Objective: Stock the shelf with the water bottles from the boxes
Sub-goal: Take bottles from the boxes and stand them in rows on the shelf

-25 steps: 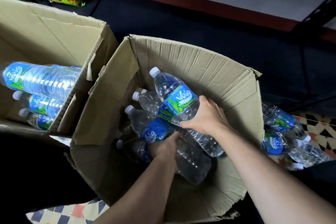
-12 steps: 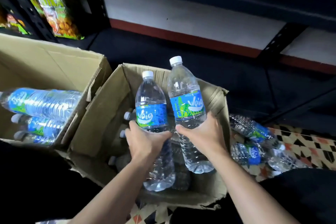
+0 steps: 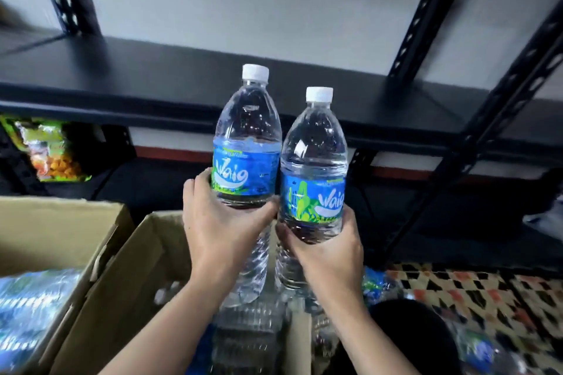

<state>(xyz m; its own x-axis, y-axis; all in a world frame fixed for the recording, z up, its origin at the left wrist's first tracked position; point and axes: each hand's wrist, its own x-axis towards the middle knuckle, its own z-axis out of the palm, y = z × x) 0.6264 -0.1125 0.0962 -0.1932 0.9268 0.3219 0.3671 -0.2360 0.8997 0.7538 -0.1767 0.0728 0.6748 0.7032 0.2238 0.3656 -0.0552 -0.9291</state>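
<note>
I hold two clear water bottles with blue labels and white caps, both upright and side by side. My left hand grips the left bottle around its middle. My right hand grips the right bottle the same way. Both bottles are raised in front of the black shelf board, their caps level with its front edge. Below my arms stands the open cardboard box with more bottles inside, blurred. A second box at the left also holds bottles.
Black perforated shelf posts rise at the left and right. A snack bag sits on the lower shelf at the left. Loose bottles lie on the patterned floor at the right. A grey wall is behind the shelf.
Both hands lifted one bottle each out of the box and raised them upright to the height of the shelf board. The view tilted up from the box to the shelf.
</note>
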